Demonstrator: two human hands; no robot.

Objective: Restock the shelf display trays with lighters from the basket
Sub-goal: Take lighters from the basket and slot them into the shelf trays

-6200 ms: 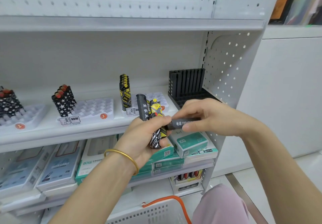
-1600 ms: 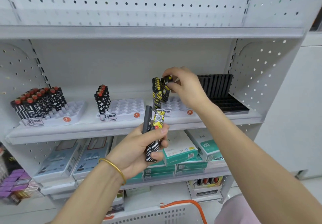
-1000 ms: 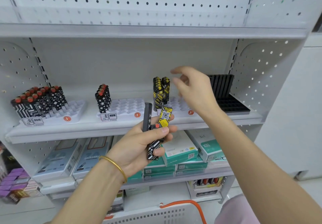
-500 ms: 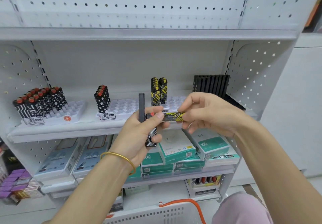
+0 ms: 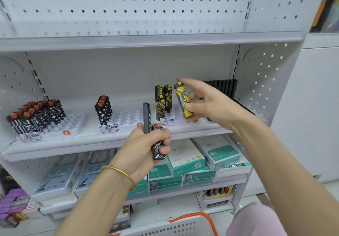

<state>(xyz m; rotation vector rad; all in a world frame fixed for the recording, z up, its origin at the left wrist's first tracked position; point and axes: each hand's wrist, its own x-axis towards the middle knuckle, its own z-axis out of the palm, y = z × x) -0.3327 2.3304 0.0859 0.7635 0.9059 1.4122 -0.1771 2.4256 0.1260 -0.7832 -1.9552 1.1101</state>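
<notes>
My right hand (image 5: 211, 105) pinches a yellow-and-black lighter (image 5: 183, 100), holding it upright just right of the yellow-and-black lighters (image 5: 163, 101) standing in the right white tray (image 5: 176, 114). My left hand (image 5: 145, 147) grips a slim dark grey lighter (image 5: 146, 116) and a black-and-white patterned lighter with a red top (image 5: 158, 147) in front of the shelf edge. The middle tray (image 5: 128, 116) holds black star-pattern lighters (image 5: 103, 109). The left tray (image 5: 73, 123) holds several black-and-white lighters (image 5: 36, 114). The white basket with an orange handle (image 5: 192, 219) sits at the bottom.
A black slotted rack (image 5: 225, 87) stands at the shelf's right end, behind my right hand. Teal and white boxes (image 5: 201, 158) are stacked on the shelf below. The perforated side panel (image 5: 262, 74) closes the shelf on the right. An upper shelf (image 5: 146, 39) overhangs.
My right hand has pulled the yellow-and-black lighter out of my left hand's bundle and lifted it up to the right tray. My left hand has stayed in place with two lighters.
</notes>
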